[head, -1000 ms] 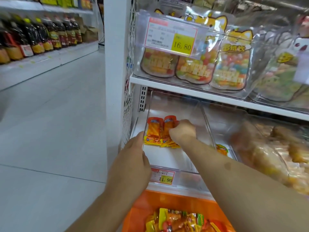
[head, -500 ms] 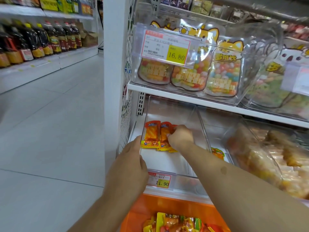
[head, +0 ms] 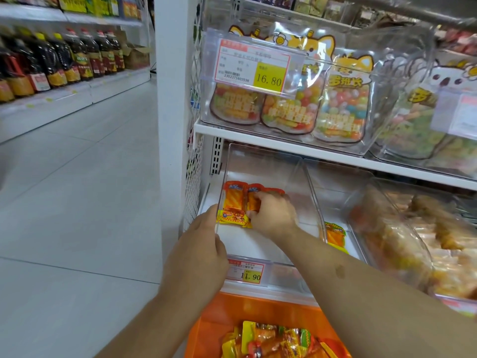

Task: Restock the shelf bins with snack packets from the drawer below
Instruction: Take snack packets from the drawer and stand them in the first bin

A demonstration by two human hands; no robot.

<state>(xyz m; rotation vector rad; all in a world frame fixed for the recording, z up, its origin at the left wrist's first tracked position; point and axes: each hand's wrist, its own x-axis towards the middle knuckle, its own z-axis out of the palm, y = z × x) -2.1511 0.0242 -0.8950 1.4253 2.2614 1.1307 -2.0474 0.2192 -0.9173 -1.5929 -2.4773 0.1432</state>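
The right hand (head: 273,215) reaches into the clear plastic shelf bin (head: 296,177) on the lower shelf, fingers curled down onto the orange-and-yellow snack packets (head: 233,206) lying side by side at the bin's left side; it covers the right-hand packet and seems to pinch its edge, though the fingertips are hidden under the knuckles. The left hand (head: 204,251) grips the bin's front left corner, thumb on the inside of the wall and fingers wrapped round the outside, just beside the packets' yellow lower ends.

On the bin's front hangs a red-and-yellow price label (head: 246,272) reading 1.90, partly covered by the left hand. Directly below the bin the orange plastic drawer (head: 232,311) stands open, with a heap of the same kind of mixed orange, yellow and green packets (head: 273,342) in it.

To the right sits a neighbouring clear bin (head: 335,182) with a single orange-and-yellow packet (head: 335,236) at its front, and further right a blurred clear bin of pale yellow-orange wrapped snacks (head: 418,244). On the white shelf (head: 284,144) above stands a large clear bin holding cartoon-dog bags of coloured candy balls (head: 338,109), with a price tag (head: 254,64) marked 16.80. A white upright post (head: 171,99) bounds the shelving on the left. Across the pale tiled floor (head: 77,202), another shelf carries dark bottles with yellow caps (head: 64,58).
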